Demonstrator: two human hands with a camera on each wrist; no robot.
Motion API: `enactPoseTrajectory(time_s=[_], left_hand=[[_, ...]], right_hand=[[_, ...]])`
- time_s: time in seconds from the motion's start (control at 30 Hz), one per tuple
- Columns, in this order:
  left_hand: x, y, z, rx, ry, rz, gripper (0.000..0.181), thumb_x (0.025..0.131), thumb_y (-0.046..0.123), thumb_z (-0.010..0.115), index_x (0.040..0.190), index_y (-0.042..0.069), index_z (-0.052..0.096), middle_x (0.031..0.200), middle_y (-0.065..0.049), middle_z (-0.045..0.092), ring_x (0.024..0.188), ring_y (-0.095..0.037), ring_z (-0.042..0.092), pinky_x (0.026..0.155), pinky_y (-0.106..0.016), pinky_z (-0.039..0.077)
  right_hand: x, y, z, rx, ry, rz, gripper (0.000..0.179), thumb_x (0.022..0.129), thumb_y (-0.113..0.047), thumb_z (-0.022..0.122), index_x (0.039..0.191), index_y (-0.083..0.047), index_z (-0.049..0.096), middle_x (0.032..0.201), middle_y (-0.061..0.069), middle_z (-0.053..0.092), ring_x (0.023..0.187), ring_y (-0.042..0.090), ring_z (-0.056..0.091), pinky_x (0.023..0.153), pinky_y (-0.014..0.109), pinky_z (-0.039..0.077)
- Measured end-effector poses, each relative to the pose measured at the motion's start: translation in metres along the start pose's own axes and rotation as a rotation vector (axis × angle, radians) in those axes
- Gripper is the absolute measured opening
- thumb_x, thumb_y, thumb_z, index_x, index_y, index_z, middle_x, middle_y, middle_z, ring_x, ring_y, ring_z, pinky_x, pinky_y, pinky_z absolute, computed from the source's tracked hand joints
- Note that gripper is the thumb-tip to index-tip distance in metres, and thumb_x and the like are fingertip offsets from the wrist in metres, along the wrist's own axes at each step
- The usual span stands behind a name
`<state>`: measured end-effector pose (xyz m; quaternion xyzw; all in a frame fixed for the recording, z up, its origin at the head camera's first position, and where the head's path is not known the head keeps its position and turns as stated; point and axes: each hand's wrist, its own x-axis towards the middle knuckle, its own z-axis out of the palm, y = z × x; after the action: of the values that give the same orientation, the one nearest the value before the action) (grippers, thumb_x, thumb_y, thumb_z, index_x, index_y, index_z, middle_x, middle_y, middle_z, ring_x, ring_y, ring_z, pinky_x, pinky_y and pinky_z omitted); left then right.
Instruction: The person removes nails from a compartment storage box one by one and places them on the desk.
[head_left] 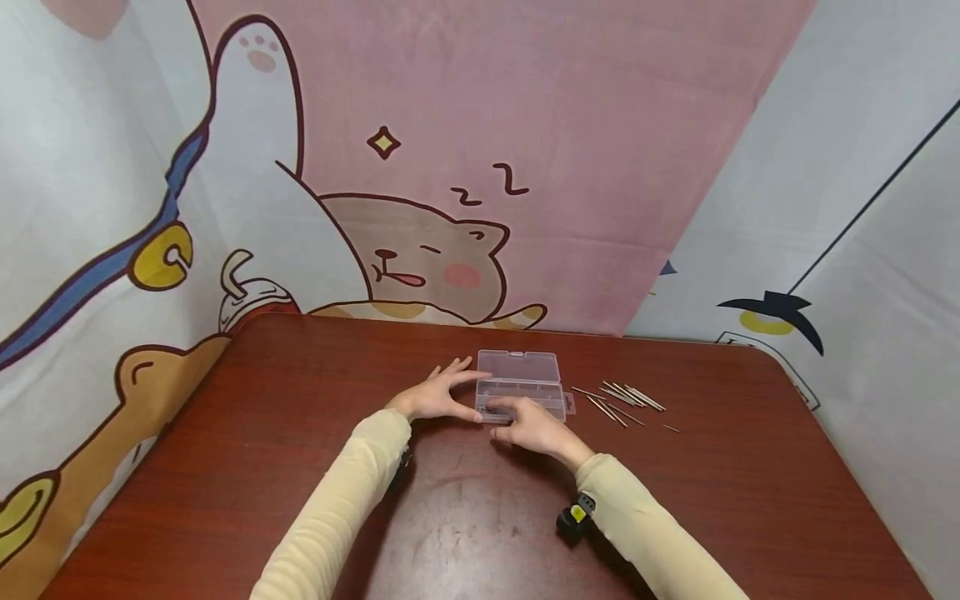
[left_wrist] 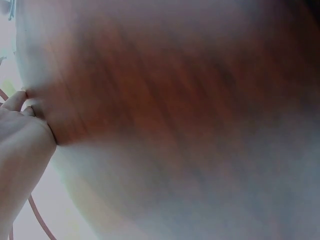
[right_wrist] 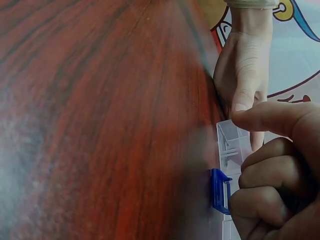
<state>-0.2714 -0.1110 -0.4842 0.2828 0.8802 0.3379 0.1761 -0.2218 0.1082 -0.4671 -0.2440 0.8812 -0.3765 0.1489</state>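
A clear plastic compartment box (head_left: 525,390) stands on the table with its lid (head_left: 517,365) raised toward the wall. My left hand (head_left: 435,395) spreads its fingers at the box's left end, the thumb at the front corner and the index finger near the hinge side. Over the front left compartments reaches my right hand (head_left: 534,427), index finger dipping in and the other fingers curled in the right wrist view. I cannot tell whether its fingertips pinch anything. A blue clip (right_wrist: 219,191) shows on the box's near side. Several thin metal rods (head_left: 630,395) lie right of the box.
One short thin rod (head_left: 671,428) lies apart from the pile, farther right. A clear hang tab (head_left: 570,403) juts from the box's right side. The brown table (head_left: 465,517) meets a cloth-covered wall (head_left: 585,208) behind. Left wrist view is mostly blurred tabletop.
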Motion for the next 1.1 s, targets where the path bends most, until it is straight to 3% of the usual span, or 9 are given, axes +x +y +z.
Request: enactPoseTrajectory(time_s=[0.3, 0.37, 0.5, 0.57, 0.67, 0.73, 0.8, 1.1], left_hand=[[0.0, 0.0, 0.001, 0.0, 0.011, 0.011, 0.074, 0.082, 0.034, 0.077, 0.147, 0.02, 0.044, 0.158, -0.018, 0.013, 0.145, -0.035, 0.002, 0.112, -0.055, -0.003], [0.0, 0.001, 0.001, 0.002, 0.013, 0.015, 0.074, 0.082, 0.035, 0.077, 0.147, 0.02, 0.044, 0.158, -0.019, 0.013, 0.145, -0.035, 0.003, 0.112, -0.055, -0.003], [0.0, 0.001, 0.001, 0.002, 0.017, 0.015, 0.074, 0.082, 0.035, 0.078, 0.146, 0.02, 0.044, 0.158, -0.019, 0.014, 0.145, -0.035, 0.003, 0.112, -0.055, -0.003], [0.0, 0.002, 0.001, 0.0, 0.021, 0.01, 0.074, 0.082, 0.035, 0.078, 0.146, 0.02, 0.045, 0.158, -0.018, 0.014, 0.145, -0.034, 0.003, 0.112, -0.055, -0.003], [-0.001, 0.004, 0.001, 0.003, 0.028, 0.011, 0.074, 0.081, 0.035, 0.078, 0.146, 0.02, 0.045, 0.158, -0.018, 0.014, 0.145, -0.034, 0.002, 0.112, -0.055, -0.002], [0.0, 0.004, 0.001, 0.009, 0.029, 0.018, 0.074, 0.082, 0.036, 0.078, 0.146, 0.019, 0.045, 0.158, -0.018, 0.015, 0.145, -0.035, 0.003, 0.111, -0.056, -0.002], [0.0, 0.004, 0.001, 0.018, 0.029, 0.026, 0.074, 0.082, 0.037, 0.077, 0.146, 0.018, 0.045, 0.158, -0.019, 0.015, 0.145, -0.036, 0.003, 0.111, -0.058, -0.002], [-0.001, 0.003, 0.001, 0.045, 0.027, 0.033, 0.073, 0.083, 0.037, 0.076, 0.146, 0.019, 0.044, 0.158, -0.02, 0.014, 0.145, -0.037, 0.004, 0.11, -0.059, -0.001]], right_hand=[[-0.002, 0.003, 0.007, -0.022, 0.037, 0.012, 0.034, 0.081, -0.012, 0.073, 0.112, -0.002, 0.063, 0.114, 0.013, 0.063, 0.096, 0.025, 0.059, 0.083, 0.044, 0.048], [-0.003, 0.003, 0.007, -0.027, 0.039, 0.012, 0.034, 0.082, -0.011, 0.073, 0.113, -0.002, 0.063, 0.115, 0.013, 0.063, 0.092, 0.023, 0.058, 0.08, 0.043, 0.048], [-0.004, 0.002, 0.006, -0.036, 0.037, -0.003, 0.039, 0.082, -0.01, 0.072, 0.119, -0.001, 0.064, 0.121, 0.015, 0.062, 0.1, 0.023, 0.057, 0.086, 0.044, 0.047], [-0.005, 0.002, 0.005, -0.05, 0.034, -0.015, 0.041, 0.082, -0.011, 0.072, 0.121, -0.001, 0.064, 0.119, 0.014, 0.063, 0.093, 0.021, 0.057, 0.083, 0.041, 0.047], [-0.005, 0.003, 0.005, -0.051, 0.033, -0.023, 0.04, 0.082, -0.009, 0.071, 0.121, 0.0, 0.065, 0.089, 0.009, 0.067, 0.067, 0.014, 0.054, 0.066, 0.031, 0.047], [-0.005, 0.002, 0.004, -0.033, 0.033, -0.02, 0.039, 0.082, -0.008, 0.07, 0.12, 0.002, 0.065, 0.068, 0.001, 0.06, 0.052, 0.008, 0.045, 0.054, 0.025, 0.042], [-0.004, 0.002, 0.005, -0.013, 0.036, -0.014, 0.038, 0.082, -0.007, 0.069, 0.119, 0.003, 0.066, 0.059, -0.004, 0.049, 0.045, 0.005, 0.039, 0.047, 0.023, 0.037], [0.005, 0.0, 0.013, -0.042, 0.092, 0.034, 0.024, 0.078, -0.008, 0.071, 0.1, 0.001, 0.066, 0.068, 0.0, 0.055, 0.052, 0.007, 0.045, 0.051, 0.026, 0.038]])
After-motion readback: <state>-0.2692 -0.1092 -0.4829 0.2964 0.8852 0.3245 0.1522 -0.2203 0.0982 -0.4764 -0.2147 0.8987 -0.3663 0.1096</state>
